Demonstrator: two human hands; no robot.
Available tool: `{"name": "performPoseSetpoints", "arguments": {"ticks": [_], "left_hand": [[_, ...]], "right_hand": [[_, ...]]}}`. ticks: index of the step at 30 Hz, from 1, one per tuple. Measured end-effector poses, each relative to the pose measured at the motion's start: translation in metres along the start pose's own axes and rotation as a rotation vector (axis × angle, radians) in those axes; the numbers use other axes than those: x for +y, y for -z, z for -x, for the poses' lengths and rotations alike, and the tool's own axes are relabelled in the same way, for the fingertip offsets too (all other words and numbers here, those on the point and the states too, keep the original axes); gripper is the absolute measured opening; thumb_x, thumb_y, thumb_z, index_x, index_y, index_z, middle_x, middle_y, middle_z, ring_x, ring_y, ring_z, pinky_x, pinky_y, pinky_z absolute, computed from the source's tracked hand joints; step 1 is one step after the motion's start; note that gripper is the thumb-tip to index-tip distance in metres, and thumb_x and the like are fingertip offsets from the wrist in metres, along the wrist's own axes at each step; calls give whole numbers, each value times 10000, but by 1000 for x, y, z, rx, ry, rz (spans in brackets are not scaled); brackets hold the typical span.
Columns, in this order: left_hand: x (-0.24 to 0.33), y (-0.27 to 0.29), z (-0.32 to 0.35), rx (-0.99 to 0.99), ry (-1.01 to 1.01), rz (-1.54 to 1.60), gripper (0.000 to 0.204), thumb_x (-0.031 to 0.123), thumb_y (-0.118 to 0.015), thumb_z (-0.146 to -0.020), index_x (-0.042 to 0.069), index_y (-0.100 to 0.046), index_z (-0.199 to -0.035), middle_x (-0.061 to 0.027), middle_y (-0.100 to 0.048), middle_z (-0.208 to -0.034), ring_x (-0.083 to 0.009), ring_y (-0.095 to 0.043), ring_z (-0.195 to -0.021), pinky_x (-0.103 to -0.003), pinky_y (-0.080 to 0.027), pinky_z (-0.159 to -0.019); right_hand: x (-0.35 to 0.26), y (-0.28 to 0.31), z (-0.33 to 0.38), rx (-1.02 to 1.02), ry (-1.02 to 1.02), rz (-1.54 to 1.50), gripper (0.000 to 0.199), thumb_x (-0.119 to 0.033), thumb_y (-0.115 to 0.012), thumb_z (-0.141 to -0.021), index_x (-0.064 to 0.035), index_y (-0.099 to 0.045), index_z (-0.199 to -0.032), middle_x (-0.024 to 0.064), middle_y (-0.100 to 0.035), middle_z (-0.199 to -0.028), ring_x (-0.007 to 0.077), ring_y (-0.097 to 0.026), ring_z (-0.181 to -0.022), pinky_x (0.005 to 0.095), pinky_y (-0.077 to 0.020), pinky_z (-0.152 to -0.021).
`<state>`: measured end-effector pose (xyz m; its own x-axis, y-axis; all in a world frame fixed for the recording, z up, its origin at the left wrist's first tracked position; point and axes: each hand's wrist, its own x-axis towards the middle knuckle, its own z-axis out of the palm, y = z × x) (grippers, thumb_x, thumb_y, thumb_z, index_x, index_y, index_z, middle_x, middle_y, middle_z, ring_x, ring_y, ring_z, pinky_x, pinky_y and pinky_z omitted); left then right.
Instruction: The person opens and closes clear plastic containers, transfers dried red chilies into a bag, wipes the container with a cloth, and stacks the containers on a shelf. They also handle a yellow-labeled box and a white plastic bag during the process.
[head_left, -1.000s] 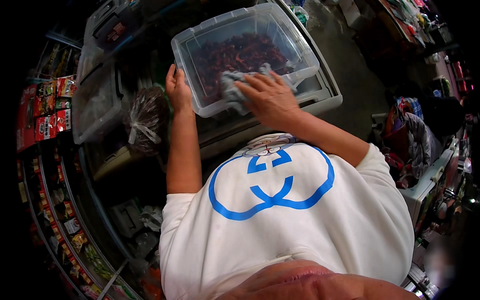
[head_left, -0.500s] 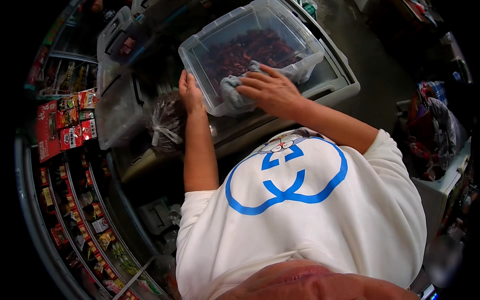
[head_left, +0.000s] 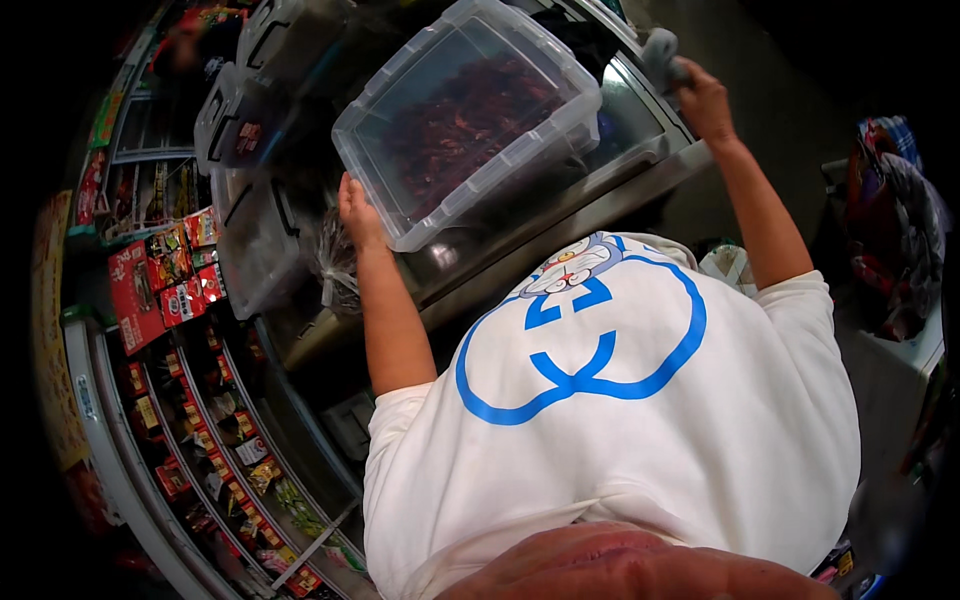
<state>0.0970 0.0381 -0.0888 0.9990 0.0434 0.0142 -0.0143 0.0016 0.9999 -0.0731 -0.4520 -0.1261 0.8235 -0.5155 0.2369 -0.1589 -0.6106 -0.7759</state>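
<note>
A clear plastic storage box (head_left: 400,85) with a lid stands on the counter in front of me, slightly askew. Through its lid shows a heap of dark red dried pieces (head_left: 470,125), too dim to name. My left hand (head_left: 360,212) lies against the box's left side near the closest corner, fingers stretched along the wall; its thumb is hard to make out. Out to the right, past the counter edge and apart from the box, my right hand (head_left: 706,102) is closed on a grey cloth (head_left: 659,58).
More clear lidded boxes (head_left: 255,240) with dark handles stand left of the counter. A knotted plastic bag (head_left: 337,262) sits by my left forearm. Shelves of small packets (head_left: 225,430) line the left. Bundled cloth items (head_left: 890,240) rest on a white surface at the right.
My right hand has lifted the grey cloth off the box's near edge and carried it right, beyond the counter. The box sits farther left against the counter; my left hand stays at its side.
</note>
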Motion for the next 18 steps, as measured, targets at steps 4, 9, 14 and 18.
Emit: {"name": "performPoseSetpoints", "arguments": {"ticks": [4, 9, 14, 18], "left_hand": [[21, -11, 10, -16, 191, -21, 415, 232, -420, -955, 14, -372, -1305, -131, -529, -1185, -217, -545, -1017, -324, -445, -880], [23, -10, 2, -75, 210, -338, 412, 244, -465, -937, 8, -400, -1269, -123, -535, -1152, -222, -533, -1013, -327, -430, -868], [21, -6, -1, -42, 132, -482, 440, 235, -513, -919, -16, -398, -1261, -120, -524, -1179, -214, -518, -1037, -317, -406, -884], [28, -13, 6, -27, 138, -520, 452, 243, -510, -921, -12, -388, -1275, -113, -514, -1200, -208, -507, -1056, -317, -397, -898]], "right_hand": [[42, 15, -10, 53, -278, -771, 305, -167, -553, -871, -89, -545, -1166, 38, -628, -978, 135, -604, -812, 272, -485, -706], [-43, -27, -11, -229, -229, -966, 300, -280, -514, -907, -85, -563, -1130, 17, -622, -956, 96, -590, -854, 249, -475, -759], [-84, -64, 36, -90, 64, -764, 375, -242, -467, -900, -63, -458, -1230, 132, -599, -922, 252, -570, -824, 329, -451, -755], [-34, -44, 57, -434, -7, -627, 344, -126, -489, -846, -20, -492, -1173, 203, -581, -972, 341, -570, -895, 348, -443, -798]]}}
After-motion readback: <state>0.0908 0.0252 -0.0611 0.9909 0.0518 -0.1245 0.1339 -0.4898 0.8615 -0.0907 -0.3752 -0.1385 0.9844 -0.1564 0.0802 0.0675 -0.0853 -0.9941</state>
